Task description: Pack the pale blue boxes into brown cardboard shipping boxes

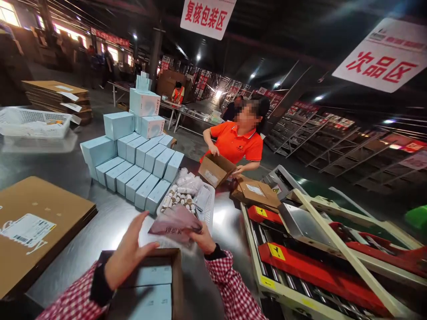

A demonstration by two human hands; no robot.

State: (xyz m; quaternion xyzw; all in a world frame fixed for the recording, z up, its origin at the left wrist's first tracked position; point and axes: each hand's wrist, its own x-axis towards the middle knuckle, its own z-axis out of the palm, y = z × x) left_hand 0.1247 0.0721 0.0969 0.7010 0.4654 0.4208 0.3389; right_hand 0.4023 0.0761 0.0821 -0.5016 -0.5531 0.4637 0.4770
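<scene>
My right hand (204,240) grips the edge of a thin pinkish plastic bag (176,222) with dark printing. The bag hangs over the near end of a white basket (208,202) that holds small bottles with white caps (178,198) and bundled clear plastic. My left hand (128,251) is held above an opened cardboard box (177,266), fingers spread and thumb apart, with nothing in it. Inside that box lie light blue cartons (150,298). Just beyond my left hand stand rows of similar light blue boxes (143,180) on the metal table (113,218).
Flat cardboard (43,213) with labels lies at left, near a white crate (36,122). Across the table a co-worker in an orange shirt (236,142) holds an open carton (216,171). A roller conveyor (296,266) with red guards runs at right, beside more folded cardboard (256,191).
</scene>
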